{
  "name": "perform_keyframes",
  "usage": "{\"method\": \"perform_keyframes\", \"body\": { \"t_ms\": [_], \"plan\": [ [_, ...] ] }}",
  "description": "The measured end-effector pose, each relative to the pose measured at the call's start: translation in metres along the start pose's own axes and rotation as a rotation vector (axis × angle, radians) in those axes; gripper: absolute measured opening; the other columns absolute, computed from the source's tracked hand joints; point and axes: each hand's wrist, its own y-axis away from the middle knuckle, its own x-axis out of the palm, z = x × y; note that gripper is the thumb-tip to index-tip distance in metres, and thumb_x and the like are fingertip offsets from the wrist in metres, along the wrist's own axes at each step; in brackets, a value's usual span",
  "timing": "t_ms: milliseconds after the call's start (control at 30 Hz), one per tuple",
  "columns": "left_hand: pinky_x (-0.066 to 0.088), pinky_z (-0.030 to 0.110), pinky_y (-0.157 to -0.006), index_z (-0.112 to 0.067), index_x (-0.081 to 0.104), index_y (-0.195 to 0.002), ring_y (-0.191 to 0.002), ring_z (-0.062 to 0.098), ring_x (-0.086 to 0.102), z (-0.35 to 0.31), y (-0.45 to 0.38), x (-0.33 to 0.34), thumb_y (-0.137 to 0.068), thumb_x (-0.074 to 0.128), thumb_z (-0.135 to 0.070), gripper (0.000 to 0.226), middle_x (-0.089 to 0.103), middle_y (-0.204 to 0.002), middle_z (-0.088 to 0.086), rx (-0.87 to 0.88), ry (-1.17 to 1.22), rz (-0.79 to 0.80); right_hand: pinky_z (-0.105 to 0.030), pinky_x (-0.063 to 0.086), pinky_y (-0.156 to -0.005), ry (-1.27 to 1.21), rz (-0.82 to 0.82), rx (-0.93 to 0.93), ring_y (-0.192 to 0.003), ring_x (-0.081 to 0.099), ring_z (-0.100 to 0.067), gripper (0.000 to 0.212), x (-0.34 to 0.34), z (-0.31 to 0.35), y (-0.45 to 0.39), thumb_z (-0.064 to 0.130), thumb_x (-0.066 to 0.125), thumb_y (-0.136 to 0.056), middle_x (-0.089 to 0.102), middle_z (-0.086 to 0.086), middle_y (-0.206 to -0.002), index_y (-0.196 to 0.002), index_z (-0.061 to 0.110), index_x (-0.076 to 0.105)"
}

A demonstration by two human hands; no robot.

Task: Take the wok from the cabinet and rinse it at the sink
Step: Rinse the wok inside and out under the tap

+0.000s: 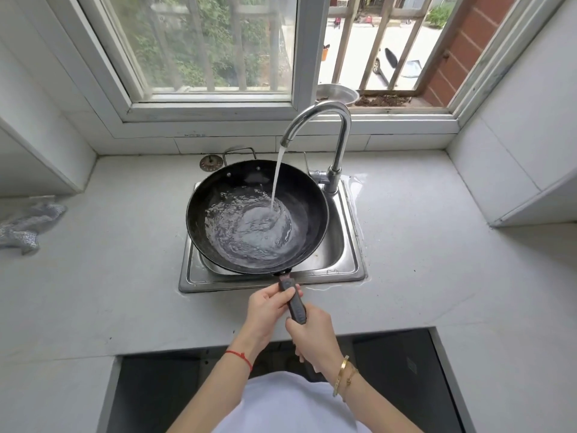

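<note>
Both hands on wok handle (pixel 294 303): left hand (pixel 269 304) grips nearer the pan, right hand (pixel 312 331) wraps the end. Black wok (pixel 249 189) sits over the sink (pixel 349 270), just beyond the hands. Tap (pixel 327 126) above it runs water (pixel 278 179) into the bowl, pooling. Grey cloth (pixel 25 225) on the counter (pixel 109 260), well off to left of hands.

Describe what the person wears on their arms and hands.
Both forearms are bare, with no sleeves in view. The left hand has a thin red string bracelet at the wrist. The right hand has a gold bangle and a finer gold chain bracelet at the wrist. No gloves or rings show.
</note>
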Motion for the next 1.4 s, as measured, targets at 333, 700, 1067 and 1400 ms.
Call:
{"method": "perform_keyframes", "body": {
  "t_ms": [333,700,1067,1400],
  "plan": [
    [0.059,0.025,-0.078,-0.004,0.074,-0.094,-0.083,0.014,0.074,-0.002,0.002,-0.01,-0.083,0.072,0.0,0.012,0.078,-0.085,0.009,0.054,-0.032,-0.118,-0.022,0.039,-0.032,-0.155,0.14,0.076,-0.031,0.049,-0.015,0.013,0.007,-0.001,-0.011,0.008,0.057,-0.081,0.052,0.0,-0.045,-0.07,0.012,0.051],
    [0.057,0.019,-0.067,0.003,0.07,-0.105,-0.08,0.011,0.074,0.002,0.002,-0.003,-0.089,0.064,0.003,0.017,0.077,-0.089,0.01,-0.003,-0.004,-0.102,-0.021,0.044,-0.035,-0.054,0.054,0.081,-0.033,0.05,-0.008,0.016,0.012,0.001,-0.004,0.008,0.056,-0.088,0.054,-0.004,-0.057,-0.075,0.017,0.053],
    [0.057,0.02,-0.068,0.001,0.073,-0.099,-0.081,0.012,0.074,0.006,-0.004,0.0,-0.089,0.064,0.002,0.013,0.077,-0.088,0.01,0.0,-0.03,-0.103,-0.022,0.042,-0.034,-0.029,0.048,0.082,-0.031,0.05,-0.01,0.017,0.005,-0.004,-0.01,0.009,0.054,-0.085,0.053,-0.002,-0.055,-0.071,0.018,0.051],
    [0.059,0.024,-0.074,-0.001,0.074,-0.102,-0.083,0.016,0.072,0.003,-0.009,-0.022,-0.081,0.076,-0.002,0.021,0.078,-0.092,0.014,0.062,-0.077,-0.234,-0.022,0.041,-0.034,-0.232,0.234,0.128,-0.032,0.047,-0.014,0.014,0.014,0.004,-0.02,0.005,0.055,-0.085,0.052,-0.001,-0.047,-0.072,0.008,0.052]
  ]
}}
